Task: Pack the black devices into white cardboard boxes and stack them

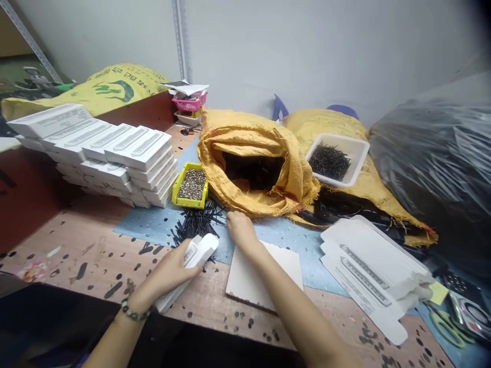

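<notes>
My left hand (175, 268) is wrapped round a long white cardboard box (207, 246) with a printed drawing on its side. The box lies tilted near the table's front edge, its far end pointing at a heap of thin black plastic pieces (197, 221). My right hand (242, 231) is beside that heap, in front of the orange sack; its fingers are curled together and hide whatever may be between them. Under my right forearm lies a flat whitish board (282, 260). A yellow bin (175, 197) full of small metal screws stands just behind the heap.
Stacked white boxes (141, 145) rise at the left. An open orange sack (303, 179) stands at the back, and a white tray (359, 158) of black screws rests on another sack. Flattened cartons (356, 255), green scissors (447, 327) and a black plastic bag (433, 138) are at the right.
</notes>
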Demonstrator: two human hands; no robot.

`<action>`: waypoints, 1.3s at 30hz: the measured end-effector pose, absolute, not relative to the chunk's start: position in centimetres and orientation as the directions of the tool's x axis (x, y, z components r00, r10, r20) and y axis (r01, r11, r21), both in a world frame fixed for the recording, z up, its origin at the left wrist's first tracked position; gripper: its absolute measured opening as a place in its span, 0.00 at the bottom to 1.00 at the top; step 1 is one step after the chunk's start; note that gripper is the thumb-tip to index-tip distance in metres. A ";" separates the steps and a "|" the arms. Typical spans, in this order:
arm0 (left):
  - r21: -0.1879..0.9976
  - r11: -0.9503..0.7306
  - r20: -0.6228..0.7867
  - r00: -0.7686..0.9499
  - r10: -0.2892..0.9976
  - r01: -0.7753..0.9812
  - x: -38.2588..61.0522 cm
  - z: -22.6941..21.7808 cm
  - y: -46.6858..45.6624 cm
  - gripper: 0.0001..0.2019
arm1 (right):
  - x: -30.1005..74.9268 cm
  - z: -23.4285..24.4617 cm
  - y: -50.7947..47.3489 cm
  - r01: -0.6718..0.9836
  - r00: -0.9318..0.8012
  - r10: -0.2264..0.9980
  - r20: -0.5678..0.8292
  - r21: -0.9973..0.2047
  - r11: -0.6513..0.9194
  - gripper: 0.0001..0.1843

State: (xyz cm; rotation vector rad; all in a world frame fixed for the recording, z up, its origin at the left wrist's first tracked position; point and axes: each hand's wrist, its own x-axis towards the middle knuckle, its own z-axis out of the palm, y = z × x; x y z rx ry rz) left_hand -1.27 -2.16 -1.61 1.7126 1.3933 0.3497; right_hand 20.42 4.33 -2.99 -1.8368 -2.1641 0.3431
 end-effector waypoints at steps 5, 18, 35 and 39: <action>0.751 -0.294 -0.009 0.455 0.891 0.591 1.5 -0.6 -0.7 0.27 | 24.3 1.8 0.4 0.809 -0.273 0.931 0.242 -0.466 0.358 0.10; 0.791 -0.508 0.281 0.536 0.796 0.341 5.6 -0.8 -2.3 0.42 | 25.9 5.1 -4.0 0.511 -0.219 0.907 0.359 -0.750 0.420 0.28; 0.487 -0.819 0.732 0.370 0.572 0.302 8.2 -1.4 -1.8 0.32 | 22.6 3.3 -5.8 0.156 0.026 0.959 0.283 -0.948 0.276 0.09; 0.512 -0.811 0.767 0.274 0.580 0.284 8.0 -0.3 -1.5 0.38 | 21.8 3.4 -5.7 0.250 -0.047 0.904 0.426 -0.871 0.423 0.12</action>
